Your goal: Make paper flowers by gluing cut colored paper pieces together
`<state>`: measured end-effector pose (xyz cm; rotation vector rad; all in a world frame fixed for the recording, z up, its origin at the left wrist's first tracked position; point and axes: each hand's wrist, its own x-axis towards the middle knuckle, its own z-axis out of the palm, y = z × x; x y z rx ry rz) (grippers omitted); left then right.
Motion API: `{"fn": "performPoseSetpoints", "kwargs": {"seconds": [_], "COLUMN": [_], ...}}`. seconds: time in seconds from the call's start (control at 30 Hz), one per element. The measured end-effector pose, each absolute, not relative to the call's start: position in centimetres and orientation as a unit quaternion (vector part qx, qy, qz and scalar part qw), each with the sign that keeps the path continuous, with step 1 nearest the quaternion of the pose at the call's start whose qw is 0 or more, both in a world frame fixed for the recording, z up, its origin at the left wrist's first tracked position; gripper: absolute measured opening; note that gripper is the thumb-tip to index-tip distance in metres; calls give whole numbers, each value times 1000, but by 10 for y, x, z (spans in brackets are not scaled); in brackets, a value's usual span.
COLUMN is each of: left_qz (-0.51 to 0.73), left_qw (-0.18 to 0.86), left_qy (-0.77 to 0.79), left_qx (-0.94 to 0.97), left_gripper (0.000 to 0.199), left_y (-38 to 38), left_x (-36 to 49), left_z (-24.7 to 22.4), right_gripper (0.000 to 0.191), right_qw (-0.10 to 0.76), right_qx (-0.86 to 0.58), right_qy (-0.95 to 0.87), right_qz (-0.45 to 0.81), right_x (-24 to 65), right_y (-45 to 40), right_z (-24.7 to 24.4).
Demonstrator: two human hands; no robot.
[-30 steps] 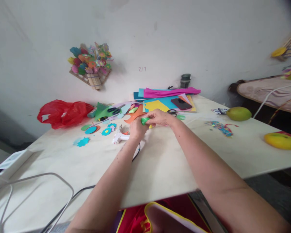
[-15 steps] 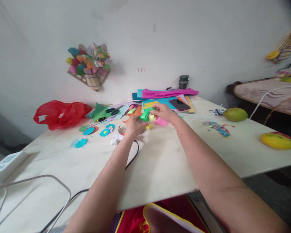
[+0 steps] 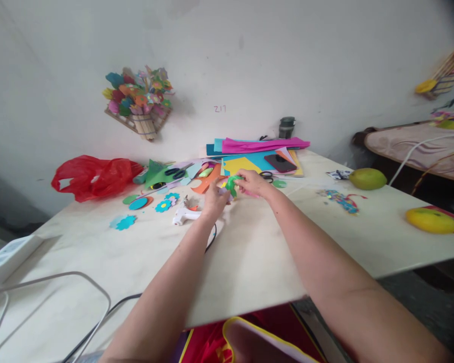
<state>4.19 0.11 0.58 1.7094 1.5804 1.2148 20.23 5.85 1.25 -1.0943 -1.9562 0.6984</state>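
Note:
Between my hands is a shiny, crumpled green piece; its exact kind is unclear. My right hand pinches its right side with thumb and fingertips. My left hand is curled close to its left side, beside a small lilac bit; what those fingers hold is partly hidden. A white glue gun lies just left of my left wrist, its dark cord passing under my forearm. Pink paper shows below my right hand. Dark-handled scissors lie behind that hand.
Blue paper flowers and discs lie to the left, near a red plastic bag. Behind are another pair of scissors, coloured sheets and a phone. Two mangoes and a beaded bundle lie right.
The green piece has become narrower and shifted slightly right. My left hand has moved a little right and down from it, uncovering more of the glue gun. Scissors behind my right hand now show.

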Motion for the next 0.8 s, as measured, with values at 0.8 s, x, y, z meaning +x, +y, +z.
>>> {"fn": "performPoseSetpoints", "kwargs": {"seconds": [0.8], "left_qz": [329], "left_qw": [78], "left_qy": [626], "left_qx": [703], "left_gripper": [25], "left_y": [2], "left_x": [45], "left_z": [6], "right_gripper": [18], "right_qw": [354], "right_qx": [-369], "right_qy": [-695], "right_qz": [505], "right_x": [201], "right_y": [49], "right_z": [23]}}
